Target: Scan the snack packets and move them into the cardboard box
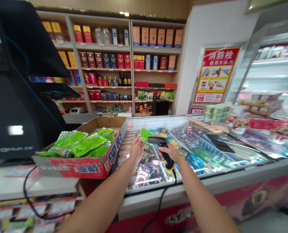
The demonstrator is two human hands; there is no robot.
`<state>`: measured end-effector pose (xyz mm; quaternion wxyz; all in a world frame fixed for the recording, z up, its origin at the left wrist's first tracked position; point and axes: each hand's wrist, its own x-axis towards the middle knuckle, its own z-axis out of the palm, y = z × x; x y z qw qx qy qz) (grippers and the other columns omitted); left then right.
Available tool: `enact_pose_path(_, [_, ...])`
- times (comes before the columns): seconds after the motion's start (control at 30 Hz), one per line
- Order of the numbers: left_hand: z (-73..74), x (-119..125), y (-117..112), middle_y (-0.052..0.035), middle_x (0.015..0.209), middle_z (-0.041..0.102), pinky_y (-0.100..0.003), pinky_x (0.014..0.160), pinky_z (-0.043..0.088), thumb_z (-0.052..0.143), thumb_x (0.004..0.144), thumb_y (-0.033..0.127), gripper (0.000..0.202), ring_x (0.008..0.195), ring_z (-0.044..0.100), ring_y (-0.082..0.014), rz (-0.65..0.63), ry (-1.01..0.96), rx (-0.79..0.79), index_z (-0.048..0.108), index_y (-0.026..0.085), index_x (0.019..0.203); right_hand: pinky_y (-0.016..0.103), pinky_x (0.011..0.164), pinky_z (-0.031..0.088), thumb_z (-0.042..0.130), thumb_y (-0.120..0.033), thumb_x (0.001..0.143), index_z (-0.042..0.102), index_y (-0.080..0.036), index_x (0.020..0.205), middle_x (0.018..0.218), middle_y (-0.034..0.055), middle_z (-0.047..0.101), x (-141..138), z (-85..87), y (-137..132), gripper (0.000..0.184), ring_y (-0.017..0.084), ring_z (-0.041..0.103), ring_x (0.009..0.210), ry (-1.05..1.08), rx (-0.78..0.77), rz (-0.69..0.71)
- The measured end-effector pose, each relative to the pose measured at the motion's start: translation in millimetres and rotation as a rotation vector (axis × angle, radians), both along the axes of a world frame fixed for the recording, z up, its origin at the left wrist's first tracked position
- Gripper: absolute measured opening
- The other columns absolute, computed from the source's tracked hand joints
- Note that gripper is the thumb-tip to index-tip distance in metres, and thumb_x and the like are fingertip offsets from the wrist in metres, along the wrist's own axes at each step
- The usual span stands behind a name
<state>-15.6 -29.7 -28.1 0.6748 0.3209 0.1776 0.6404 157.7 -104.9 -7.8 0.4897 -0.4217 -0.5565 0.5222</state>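
One glossy packet [145,134], left hand [136,150]; pistol-shaped scanner [158,140], right hand [171,153].

- Barcode scanner [158,140]: grip partly hidden by the right hand [169,152].
- Green packet [145,134]: print too small to read.
- Checkout terminal [32,38]: cut off at left.
- Refrigerated shelves [277,72], far right: blurred.

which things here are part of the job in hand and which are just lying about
In hand or likely in use:
- green packet, in the left hand
- black scanner, in the right hand
- open carton of similar packets

Apparently just around:
- boxes on the shelves
- red poster
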Motion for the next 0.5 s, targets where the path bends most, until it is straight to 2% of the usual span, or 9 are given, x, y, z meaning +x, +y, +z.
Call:
enact_pose_path(0.13, [2.9,0,-3,-0.0018,0.080,0.072,-0.024,0.073,0.052,0.069,0.074,0.015,0.025,0.071,0.067,-0.0109,0.006,0.012,0.002,0.064,0.017,0.099,0.025,0.041,0.046,0.073,-0.045,0.064,0.056,-0.016,0.071,0.051,-0.0024,0.058,0,0.1,0,0.034,0.011,0.053,0.038,0.034,0.002,-0.001])
enact_pose_path(0.33, [6.8,0,-5,-0.0006,0.077,0.071,-0.027,0.075,0.054,0.068,0.075,0.016,0.023,0.068,0.067,-0.0112,0.028,0.029,-0.042,0.063,0.018,0.097,0.023,0.039,0.044,0.073,-0.044,0.066,0.059,-0.016,0.074,0.052,-0.0012,0.061,2,-5.6,1,0.033,0.012,0.054,0.037,0.049,0.031,-0.005])
enact_pose_path(0.43, [15.1,-2,-10,-0.0006,0.072,0.070,-0.029,0.074,0.055,0.066,0.075,0.016,0.016,0.065,0.066,-0.0118,0.051,0.054,-0.062,0.062,0.017,0.090,0.023,0.038,0.043,0.073,-0.045,0.065,0.060,-0.016,0.074,0.051,-0.0009,0.060,2,-5.6,2,0.033,0.012,0.054,0.036,0.053,0.032,-0.029])
enact_pose_path(0.5, [25.6,-5,-16,-0.0012,0.071,0.069,-0.029,0.071,0.055,0.065,0.073,0.015,0.015,0.063,0.066,-0.0127,0.082,0.074,-0.070,0.063,0.016,0.088,0.024,0.038,0.045,0.074,-0.044,0.063,0.060,-0.016,0.075,0.051,-0.0012,0.060,-1,-0.3,1,0.034,0.012,0.054,0.036,0.063,0.039,-0.043])
